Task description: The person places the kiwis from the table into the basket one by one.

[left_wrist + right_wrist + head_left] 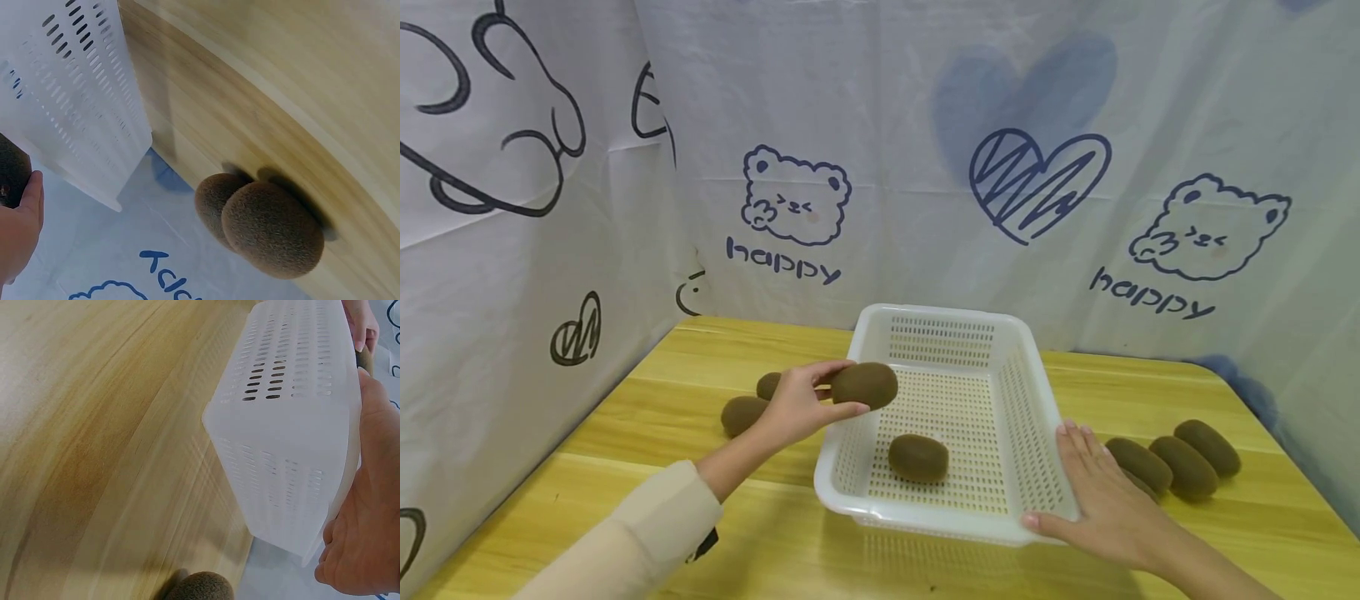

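Note:
My left hand (805, 400) holds a brown kiwi (865, 386) between thumb and fingers, above the left rim of the white plastic basket (940, 525). In the left wrist view only part of this held kiwi (12, 172) shows at the edge. Another kiwi (918, 458) lies on the basket floor, towards the near left. My right hand (1101, 500) rests on the basket's near right corner, fingers fairly straight along the right rim and the thumb on the front rim. In the right wrist view, the right hand (369, 512) touches the basket's rim.
Two kiwis (272, 231) lie on the wooden table (760, 533) left of the basket, partly behind my left hand in the head view. Several kiwis (1183, 467) lie in a row to the right, beside my right hand. A printed white cloth (910, 233) hangs behind the table.

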Tool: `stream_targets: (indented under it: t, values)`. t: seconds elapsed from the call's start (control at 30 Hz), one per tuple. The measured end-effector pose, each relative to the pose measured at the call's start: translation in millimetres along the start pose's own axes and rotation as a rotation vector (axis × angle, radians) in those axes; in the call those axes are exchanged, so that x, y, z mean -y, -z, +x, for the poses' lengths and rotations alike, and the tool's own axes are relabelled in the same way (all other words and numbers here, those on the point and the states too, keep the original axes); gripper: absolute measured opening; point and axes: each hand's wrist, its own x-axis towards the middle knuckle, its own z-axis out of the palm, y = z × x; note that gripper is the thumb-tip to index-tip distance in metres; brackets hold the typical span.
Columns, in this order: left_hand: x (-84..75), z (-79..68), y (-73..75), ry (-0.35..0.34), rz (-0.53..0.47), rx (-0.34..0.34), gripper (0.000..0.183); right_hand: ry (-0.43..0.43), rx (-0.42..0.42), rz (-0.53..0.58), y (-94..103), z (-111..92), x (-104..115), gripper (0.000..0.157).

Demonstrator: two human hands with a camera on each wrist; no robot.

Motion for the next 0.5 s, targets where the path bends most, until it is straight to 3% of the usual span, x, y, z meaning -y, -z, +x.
stream_targets:
  t: [0.17,0.33,0.5]
  values:
    - [-0.5,10.0,-9.0,-0.015,0.052,0.017,0.057,0.000,0.007,-0.002,0.7,1,1,0.109]
    - [-0.8,20.3,-19.4,-0.075,0.164,0.045,0.054,0.001,0.016,0.005,1.0,1,1,0.109]
    - [-2.0,31.1,-30.4,-0.103,0.248,0.120,0.055,-0.001,0.017,0.020,0.1,1,0,0.109]
